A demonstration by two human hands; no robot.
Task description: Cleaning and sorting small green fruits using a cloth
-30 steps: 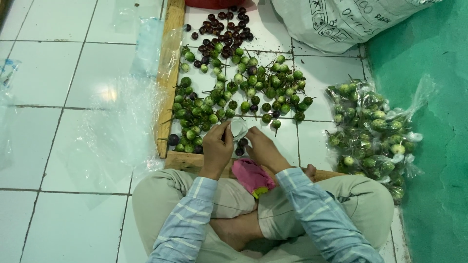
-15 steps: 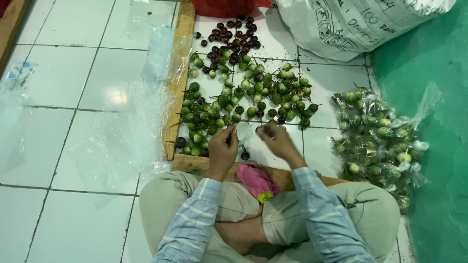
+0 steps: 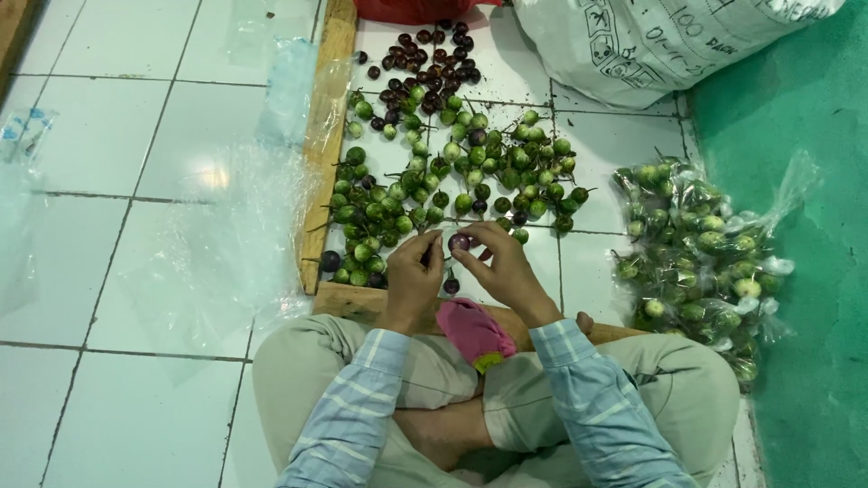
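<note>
I sit cross-legged on a white tiled floor. My right hand (image 3: 506, 267) pinches a small round purple fruit (image 3: 459, 241) at its fingertips. My left hand (image 3: 411, 280) is raised beside it, its fingers closed around something thin and dark near the fruit; I cannot make out what it is. Just beyond both hands lies a spread pile of small green round fruits (image 3: 434, 181), and further away a smaller heap of dark purple ones (image 3: 425, 59). A pink cloth (image 3: 472, 333) rests on my lap below the hands.
A wooden frame (image 3: 318, 154) borders the pile on the left and near side. Clear plastic bags filled with green fruits (image 3: 701, 253) are heaped at the right, against a green surface (image 3: 805, 181). A large white sack (image 3: 651, 41) lies at the top. Loose clear plastic sheets (image 3: 217, 244) lie left.
Both hands lifted from the floor by the wooden frame and came together. The right hand now holds a purple fruit up at its fingertips. The view shifted slightly.
</note>
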